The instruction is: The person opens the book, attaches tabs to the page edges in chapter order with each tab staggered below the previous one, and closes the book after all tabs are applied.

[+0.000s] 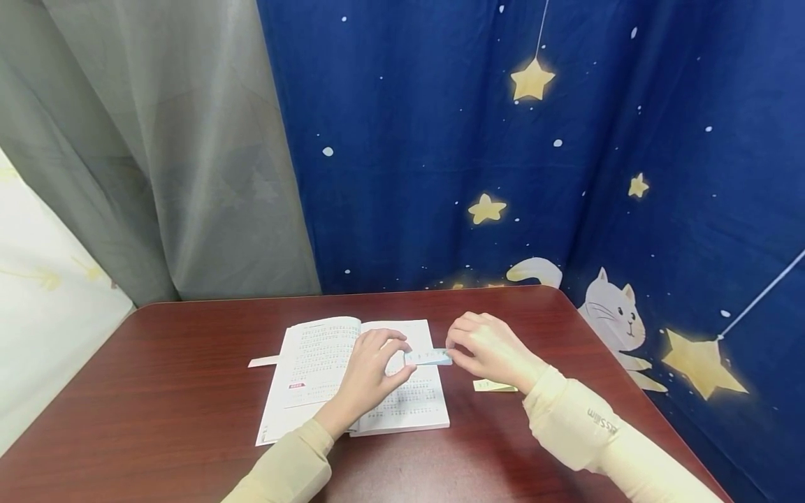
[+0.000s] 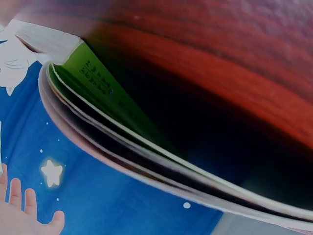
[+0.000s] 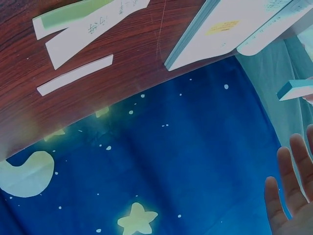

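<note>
A pale blue paper strip (image 1: 429, 358) with small marks on it is stretched between both hands, above the right page of an open book (image 1: 409, 405). My left hand (image 1: 374, 360) pinches the strip's left end between thumb and forefinger. At the other end, my right hand (image 1: 487, 344) pinches it with the fingertips. In the right wrist view, a teal-edged piece (image 3: 296, 89) meets fingertips at the right border, and a hand's spread fingers (image 3: 291, 181) show lower down. The left wrist view shows curved book pages (image 2: 122, 166) from below, with a hand (image 2: 27, 210) in the corner.
A pale yellow folded strip (image 1: 493, 385) lies by the right wrist. A white strip (image 1: 264, 361) sticks out beyond the book's left edge. The dark red table (image 1: 176, 391) ends at a blue star-patterned curtain (image 1: 409, 175), beside a grey curtain (image 1: 201, 175).
</note>
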Motion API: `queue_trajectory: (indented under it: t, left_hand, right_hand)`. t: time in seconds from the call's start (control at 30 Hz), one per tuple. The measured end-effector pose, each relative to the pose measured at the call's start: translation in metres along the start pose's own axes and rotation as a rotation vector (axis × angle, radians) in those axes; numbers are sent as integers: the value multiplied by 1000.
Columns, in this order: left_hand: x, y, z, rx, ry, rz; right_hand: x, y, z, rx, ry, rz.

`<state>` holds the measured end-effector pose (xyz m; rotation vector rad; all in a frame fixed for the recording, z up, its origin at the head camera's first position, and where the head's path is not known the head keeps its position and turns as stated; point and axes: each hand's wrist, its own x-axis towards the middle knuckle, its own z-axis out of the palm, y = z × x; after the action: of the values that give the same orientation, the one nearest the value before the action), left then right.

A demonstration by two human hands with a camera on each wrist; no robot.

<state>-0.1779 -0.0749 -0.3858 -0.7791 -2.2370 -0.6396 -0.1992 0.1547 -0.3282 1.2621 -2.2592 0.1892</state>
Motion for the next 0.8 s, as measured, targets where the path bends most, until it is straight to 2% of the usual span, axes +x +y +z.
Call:
queue_trajectory:
  t: [0.4, 0.8]
  left_hand:
    - [1, 0, 2, -1, 13, 7]
    - [2, -1, 4, 8, 14, 3]
  right_hand:
    - [1, -1, -3, -10, 26, -4]
    - [2, -2, -7, -34, 71, -52]
